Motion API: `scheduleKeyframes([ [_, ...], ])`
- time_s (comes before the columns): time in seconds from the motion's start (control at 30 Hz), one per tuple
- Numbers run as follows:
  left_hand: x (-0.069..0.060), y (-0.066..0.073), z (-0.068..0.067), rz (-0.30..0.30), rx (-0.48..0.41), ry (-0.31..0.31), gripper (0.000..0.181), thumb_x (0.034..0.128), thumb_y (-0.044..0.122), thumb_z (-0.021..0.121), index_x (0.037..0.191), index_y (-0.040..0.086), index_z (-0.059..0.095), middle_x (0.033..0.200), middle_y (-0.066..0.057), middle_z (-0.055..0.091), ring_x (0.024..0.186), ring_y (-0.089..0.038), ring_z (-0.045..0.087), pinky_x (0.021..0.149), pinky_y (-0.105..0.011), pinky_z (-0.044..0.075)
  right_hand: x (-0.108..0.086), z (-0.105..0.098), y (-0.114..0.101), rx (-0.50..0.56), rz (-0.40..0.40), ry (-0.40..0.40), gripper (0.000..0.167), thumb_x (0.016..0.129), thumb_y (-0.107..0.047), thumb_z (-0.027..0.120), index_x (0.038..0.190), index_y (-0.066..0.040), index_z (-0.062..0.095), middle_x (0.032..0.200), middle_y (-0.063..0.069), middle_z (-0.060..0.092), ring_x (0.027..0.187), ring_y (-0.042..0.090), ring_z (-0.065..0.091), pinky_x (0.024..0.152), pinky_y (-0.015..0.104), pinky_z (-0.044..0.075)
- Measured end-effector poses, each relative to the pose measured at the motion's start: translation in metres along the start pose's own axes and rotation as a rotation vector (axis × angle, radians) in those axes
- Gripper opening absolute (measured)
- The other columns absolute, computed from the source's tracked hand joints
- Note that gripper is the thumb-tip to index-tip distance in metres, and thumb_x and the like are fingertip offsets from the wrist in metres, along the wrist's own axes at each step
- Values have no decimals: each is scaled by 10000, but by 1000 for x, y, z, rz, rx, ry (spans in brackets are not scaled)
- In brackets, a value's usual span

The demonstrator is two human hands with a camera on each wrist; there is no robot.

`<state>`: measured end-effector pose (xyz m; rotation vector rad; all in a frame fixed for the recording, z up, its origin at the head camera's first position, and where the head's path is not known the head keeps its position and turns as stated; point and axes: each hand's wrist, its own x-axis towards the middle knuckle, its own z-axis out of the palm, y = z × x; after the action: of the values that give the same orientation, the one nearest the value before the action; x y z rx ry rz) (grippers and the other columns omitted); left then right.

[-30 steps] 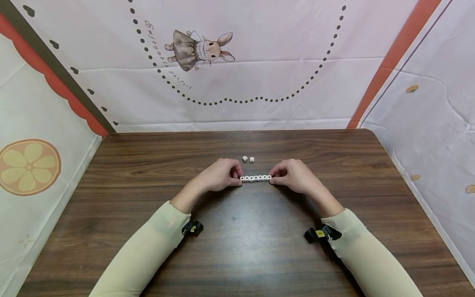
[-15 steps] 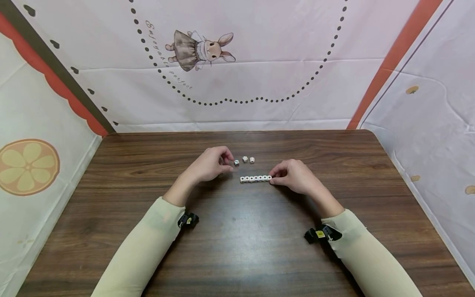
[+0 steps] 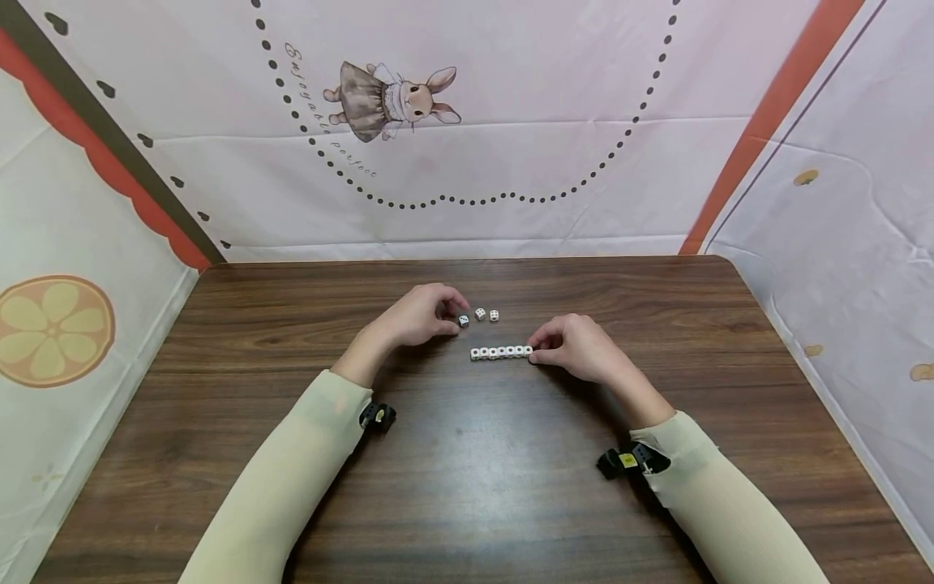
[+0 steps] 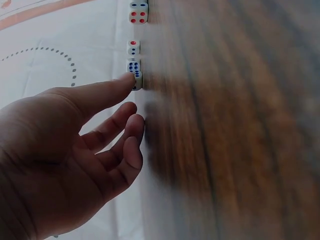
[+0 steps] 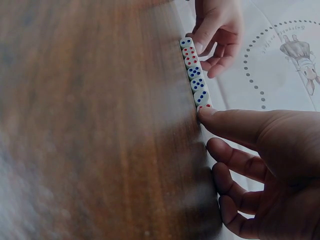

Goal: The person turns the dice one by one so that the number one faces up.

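Several white dice stand side by side in a straight row on the table. My right hand holds the die at the row's right end between thumb and fingers; the thumb covers much of it in the right wrist view. Behind the row, my left hand has thumb and forefinger round a loose die, and the thumb tip overlaps it in the left wrist view. Its forefinger is hidden there behind the thumb. Two more loose dice, one and another, lie just right of that hand.
The dark wooden table reaches back to a printed white cloth hanging behind and at both sides. Bands with small black cameras sit at the left wrist and the right wrist.
My left hand has left the row's left end, moved back and closed its thumb and forefinger round a loose die. The right hand has stayed at the row's right end.
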<state>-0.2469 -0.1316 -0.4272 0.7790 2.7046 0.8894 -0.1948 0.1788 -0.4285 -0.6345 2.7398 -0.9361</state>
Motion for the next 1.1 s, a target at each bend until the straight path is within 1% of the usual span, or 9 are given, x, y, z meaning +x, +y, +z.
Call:
scheduleKeyframes([
  [0.17, 7, -1, 1, 12, 23, -31, 248, 915, 101, 836, 1156, 122, 781, 1046, -24, 704, 1024, -204, 632, 960, -395, 494, 0, 0, 1, 4, -7, -2, 94, 906, -211, 872, 979, -166, 835, 854, -93, 749, 775, 126, 624, 726, 362, 492],
  [0.27, 10, 0, 1, 24, 40, -45, 232, 916, 104, 836, 1143, 123, 790, 1036, -21, 711, 1022, -204, 632, 962, -390, 491, -1, 0, 1, 2, -8, 0, 95, 905, -212, 873, 978, -165, 834, 851, -94, 748, 775, 124, 623, 727, 359, 491],
  [0.4, 12, 2, 0, 46, 58, -58, 228, 913, 102, 837, 1136, 113, 795, 1026, -25, 712, 1004, -204, 632, 947, -385, 494, -1, -1, 0, -4, -5, 2, 93, 902, -211, 875, 976, -172, 834, 850, -98, 746, 779, 129, 624, 735, 363, 492],
  [0.53, 12, 2, 0, 52, 69, -64, 187, 920, 95, 827, 1104, 108, 798, 981, -25, 689, 952, -200, 613, 901, -382, 489, 0, -1, 0, -8, -9, 0, 90, 902, -211, 875, 975, -175, 835, 847, -100, 744, 779, 128, 624, 736, 364, 492],
  [0.73, 6, -2, -1, 11, 42, -48, 101, 947, 110, 811, 1036, 107, 766, 924, -6, 669, 908, -183, 601, 872, -368, 479, 0, -1, -1, -14, -17, -2, 89, 904, -210, 874, 978, -175, 837, 850, -103, 747, 779, 122, 628, 738, 365, 494],
  [0.97, -6, -10, -8, -26, 4, -2, 107, 943, 126, 819, 1016, 113, 742, 905, 2, 667, 886, -171, 607, 872, -377, 481, -1, -1, -2, -11, -13, -5, 88, 908, -199, 870, 981, -166, 833, 833, -88, 732, 764, 125, 627, 727, 360, 497],
  [1.1, -15, -14, -13, -59, -21, 21, 107, 958, 151, 810, 1028, 119, 735, 923, 9, 685, 903, -173, 627, 879, -380, 486, -1, -2, -3, -11, -15, -6, 88, 910, -192, 866, 985, -159, 832, 826, -86, 721, 764, 124, 623, 727, 357, 497],
])
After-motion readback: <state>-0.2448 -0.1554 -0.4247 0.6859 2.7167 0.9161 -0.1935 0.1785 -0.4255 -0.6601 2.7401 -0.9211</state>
